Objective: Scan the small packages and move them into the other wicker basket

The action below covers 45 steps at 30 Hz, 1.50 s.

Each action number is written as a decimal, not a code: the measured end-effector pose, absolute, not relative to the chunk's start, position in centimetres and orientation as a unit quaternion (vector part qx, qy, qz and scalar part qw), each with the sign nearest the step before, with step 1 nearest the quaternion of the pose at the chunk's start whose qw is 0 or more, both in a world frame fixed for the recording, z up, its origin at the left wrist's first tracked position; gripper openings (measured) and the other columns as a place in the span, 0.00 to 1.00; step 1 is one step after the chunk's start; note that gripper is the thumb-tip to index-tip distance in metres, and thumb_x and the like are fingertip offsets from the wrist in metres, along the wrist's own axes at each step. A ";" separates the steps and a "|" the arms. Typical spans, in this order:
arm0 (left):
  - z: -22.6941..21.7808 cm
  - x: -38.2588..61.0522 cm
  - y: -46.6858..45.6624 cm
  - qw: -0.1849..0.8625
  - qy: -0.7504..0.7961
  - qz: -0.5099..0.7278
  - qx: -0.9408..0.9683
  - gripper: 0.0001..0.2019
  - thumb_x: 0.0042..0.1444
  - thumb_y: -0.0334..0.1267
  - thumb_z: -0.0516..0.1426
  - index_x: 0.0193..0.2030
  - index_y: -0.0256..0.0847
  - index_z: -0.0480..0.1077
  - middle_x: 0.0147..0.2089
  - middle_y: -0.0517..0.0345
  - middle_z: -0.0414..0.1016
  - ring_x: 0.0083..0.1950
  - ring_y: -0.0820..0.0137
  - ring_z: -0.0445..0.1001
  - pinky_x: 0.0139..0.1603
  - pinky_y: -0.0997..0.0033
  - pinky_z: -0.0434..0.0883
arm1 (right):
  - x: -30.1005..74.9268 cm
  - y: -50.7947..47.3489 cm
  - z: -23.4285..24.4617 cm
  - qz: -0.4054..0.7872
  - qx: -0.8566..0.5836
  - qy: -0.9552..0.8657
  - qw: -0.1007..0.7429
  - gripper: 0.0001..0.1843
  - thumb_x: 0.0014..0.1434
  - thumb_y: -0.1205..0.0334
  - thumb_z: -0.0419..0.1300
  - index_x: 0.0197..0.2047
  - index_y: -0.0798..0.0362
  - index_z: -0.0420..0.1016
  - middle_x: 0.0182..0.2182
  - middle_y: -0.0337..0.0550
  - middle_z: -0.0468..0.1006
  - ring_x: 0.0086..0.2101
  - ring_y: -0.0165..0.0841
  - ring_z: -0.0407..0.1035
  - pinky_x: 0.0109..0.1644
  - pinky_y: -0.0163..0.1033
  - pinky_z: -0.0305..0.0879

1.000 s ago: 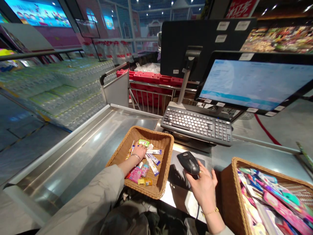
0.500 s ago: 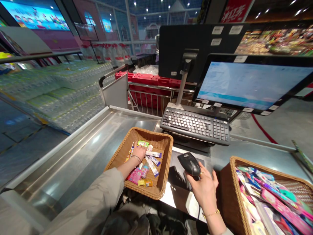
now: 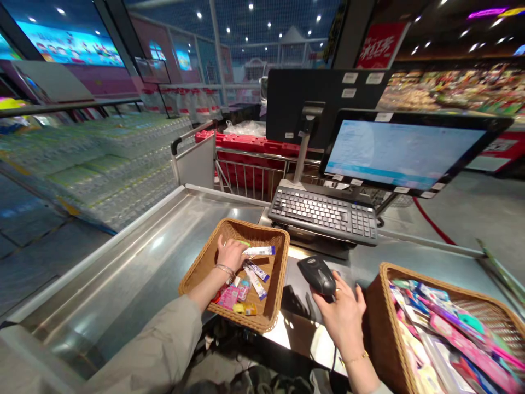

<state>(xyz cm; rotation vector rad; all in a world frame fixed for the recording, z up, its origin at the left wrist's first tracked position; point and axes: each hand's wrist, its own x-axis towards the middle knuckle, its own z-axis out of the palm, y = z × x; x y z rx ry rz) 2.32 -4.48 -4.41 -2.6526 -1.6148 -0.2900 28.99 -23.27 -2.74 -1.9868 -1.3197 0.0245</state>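
My left hand (image 3: 231,255) is inside a brown woven basket (image 3: 284,273), its fingertips closed on the near end of a white-and-blue stick packet (image 3: 260,250). One of its other fingers sticks up. More stick packets (image 3: 256,283), a pink package (image 3: 228,296) and a yellow one (image 3: 249,310) lie on the basket floor. A green package (image 3: 244,243) is mostly covered by the hand. My right hand (image 3: 342,309) grips a black barcode scanner (image 3: 316,275) above the counter, to the right of that basket.
A second woven basket (image 3: 385,317) at the right holds toothbrush-like packages (image 3: 455,328). Behind the metal counter (image 3: 164,241) stand a keyboard (image 3: 324,213), a lit screen (image 3: 404,148) and a dark monitor back (image 3: 287,104). A shopping cart (image 3: 246,175) and stacked bottles (image 3: 102,164) are beyond.
The white-and-blue stick packet has shifted up and away from the others with my left hand. The green package is now more covered. My right hand keeps the scanner in place. The view has tilted up slightly.
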 end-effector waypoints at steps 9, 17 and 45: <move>-1.0 4.0 -6.3 0.022 -0.485 -0.218 -0.846 0.06 0.54 0.39 0.62 0.40 0.52 0.76 0.56 0.59 0.75 0.62 0.54 0.64 0.65 0.29 0.34 | 29.0 -24.1 -2.1 -0.021 -0.763 -0.524 0.379 0.17 0.49 0.48 0.58 0.33 0.50 0.79 0.43 0.50 0.80 0.52 0.46 0.69 0.63 0.61 0.40; 1.6 6.1 -7.6 0.075 -0.444 -0.275 -0.850 0.08 0.55 0.38 0.61 0.42 0.50 0.75 0.58 0.58 0.74 0.65 0.53 0.62 0.66 0.29 0.36 | 29.6 -25.4 -1.2 -0.041 -0.766 -0.519 0.377 0.15 0.51 0.50 0.58 0.36 0.50 0.77 0.46 0.49 0.79 0.55 0.45 0.66 0.65 0.60 0.38; 4.5 14.1 -9.4 0.089 -0.339 -0.329 -0.877 0.10 0.55 0.40 0.62 0.44 0.51 0.75 0.62 0.59 0.69 0.69 0.52 0.56 0.67 0.29 0.36 | 30.8 -28.7 1.9 -0.065 -0.766 -0.513 0.380 0.07 0.51 0.57 0.60 0.33 0.47 0.77 0.42 0.41 0.81 0.56 0.45 0.66 0.65 0.62 0.36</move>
